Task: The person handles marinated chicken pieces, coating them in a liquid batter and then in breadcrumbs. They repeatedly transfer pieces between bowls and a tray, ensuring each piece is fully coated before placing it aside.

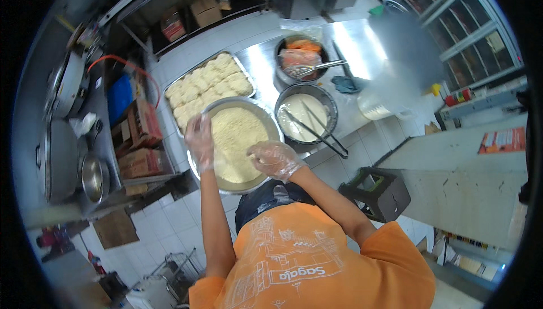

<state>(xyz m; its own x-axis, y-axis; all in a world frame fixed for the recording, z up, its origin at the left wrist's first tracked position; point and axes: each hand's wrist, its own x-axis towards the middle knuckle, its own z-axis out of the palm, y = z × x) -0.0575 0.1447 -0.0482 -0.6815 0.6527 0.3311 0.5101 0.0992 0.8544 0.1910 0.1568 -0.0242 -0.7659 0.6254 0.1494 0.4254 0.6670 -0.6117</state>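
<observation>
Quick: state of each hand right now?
Left hand: at the left rim of the bowl; open or closed can't be told.
Right hand: curled over the pale crumbs; any hold can't be told.
</observation>
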